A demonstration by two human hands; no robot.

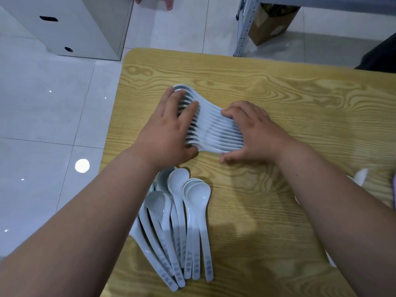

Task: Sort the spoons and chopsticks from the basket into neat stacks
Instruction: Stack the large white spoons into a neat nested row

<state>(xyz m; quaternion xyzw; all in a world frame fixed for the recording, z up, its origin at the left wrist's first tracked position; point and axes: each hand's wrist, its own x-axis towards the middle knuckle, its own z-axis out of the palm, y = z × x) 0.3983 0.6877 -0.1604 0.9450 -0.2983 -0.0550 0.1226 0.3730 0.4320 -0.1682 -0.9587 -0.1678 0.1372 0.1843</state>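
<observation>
A nested row of white soup spoons [211, 123] lies on its side across the middle of the wooden table [278, 99]. My left hand [167, 129] lies over the bowl end of the row, fingers straight across the bowls and thumb at the near side. My right hand [255, 131] grips the handle end, fingers curled over the top and thumb under the near edge. Closer to me, several loose white spoons [182, 224] lie fanned out with their bowls pointing away. No chopsticks or basket can be seen.
The table's left edge runs close beside my left arm, with tiled floor [53, 125] beyond it. A white cabinet [70, 24] stands at the far left, a metal shelf with a cardboard box [272, 24] at the far right. Another white utensil [361, 176] peeks out past my right forearm.
</observation>
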